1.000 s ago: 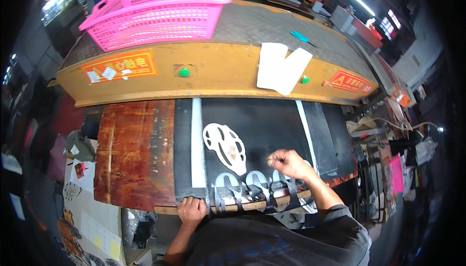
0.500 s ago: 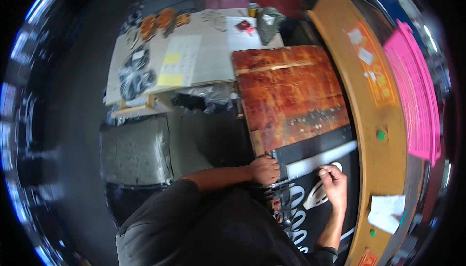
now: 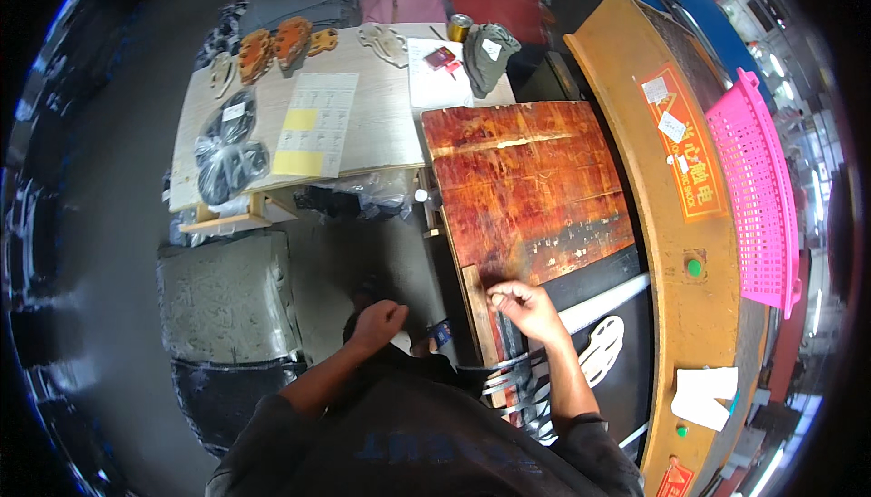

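My left hand (image 3: pixel 379 325) is closed in the air, left of the work surface; what it holds, if anything, is hidden. Near the wooden strip (image 3: pixel 481 316) on the surface's left edge, my right hand (image 3: pixel 529 313) has its thumb and fingers pinched together; I cannot make out anything between them. To the right of that forearm a white sole-shaped piece (image 3: pixel 602 349) with cut-out holes lies on a black sheet (image 3: pixel 594 272). A white strip (image 3: pixel 610 301) crosses the sheet just beyond it. Past the strip lies a worn red-brown board (image 3: pixel 531 180).
A yellow-brown machine beam (image 3: pixel 662 225) with green buttons runs along the right, beside a pink basket (image 3: pixel 758 198). The pale table (image 3: pixel 381 116) ahead carries orange sole-shaped pieces (image 3: pixel 256 54), papers and a plastic-wrapped dark bundle (image 3: pixel 231 157). Grey stacked sheets (image 3: pixel 227 297) stand at left.
My left hand has left the surface's edge and moved left. My right hand has gone from beside the white piece leftward to the wooden strip. The view has shifted slightly.
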A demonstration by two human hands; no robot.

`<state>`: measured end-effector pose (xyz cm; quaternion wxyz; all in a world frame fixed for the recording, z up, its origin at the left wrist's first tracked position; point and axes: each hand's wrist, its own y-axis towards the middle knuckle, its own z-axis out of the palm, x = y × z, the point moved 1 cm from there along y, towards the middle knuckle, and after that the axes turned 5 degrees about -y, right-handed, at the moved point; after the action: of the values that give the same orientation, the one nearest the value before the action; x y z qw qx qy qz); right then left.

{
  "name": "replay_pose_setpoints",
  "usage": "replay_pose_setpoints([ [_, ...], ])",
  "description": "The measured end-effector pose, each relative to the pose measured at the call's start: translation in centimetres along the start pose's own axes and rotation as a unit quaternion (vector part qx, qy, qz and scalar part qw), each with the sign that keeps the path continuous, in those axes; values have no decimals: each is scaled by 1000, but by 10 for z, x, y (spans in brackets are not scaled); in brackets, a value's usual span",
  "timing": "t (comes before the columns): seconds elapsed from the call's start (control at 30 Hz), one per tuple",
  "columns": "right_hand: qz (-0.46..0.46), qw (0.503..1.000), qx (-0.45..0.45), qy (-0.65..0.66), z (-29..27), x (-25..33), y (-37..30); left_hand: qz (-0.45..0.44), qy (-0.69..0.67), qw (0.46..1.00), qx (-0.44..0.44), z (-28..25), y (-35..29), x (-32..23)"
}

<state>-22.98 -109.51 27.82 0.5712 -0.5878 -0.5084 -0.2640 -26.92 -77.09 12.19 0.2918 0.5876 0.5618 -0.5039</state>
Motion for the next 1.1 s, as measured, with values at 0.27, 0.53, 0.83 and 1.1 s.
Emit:
replay_pose_setpoints([
  [0.27, -135, 966, -105, -194, -36, 104, 305, 179, 91, 973, -115, -124, 194, 34],
  [0.53, 176, 889, -257, -334, -54, 57, 627, 323, 198, 907, -183, -154, 366, 68],
  [0.83, 201, 841, -151, -479, -45, 83, 625, 306, 210, 917, -148, -149, 370, 69],
  [1.1, 227, 933, 4, -280, -97, 155, 396, 339, 330, 876, -97, -140, 378, 119],
])
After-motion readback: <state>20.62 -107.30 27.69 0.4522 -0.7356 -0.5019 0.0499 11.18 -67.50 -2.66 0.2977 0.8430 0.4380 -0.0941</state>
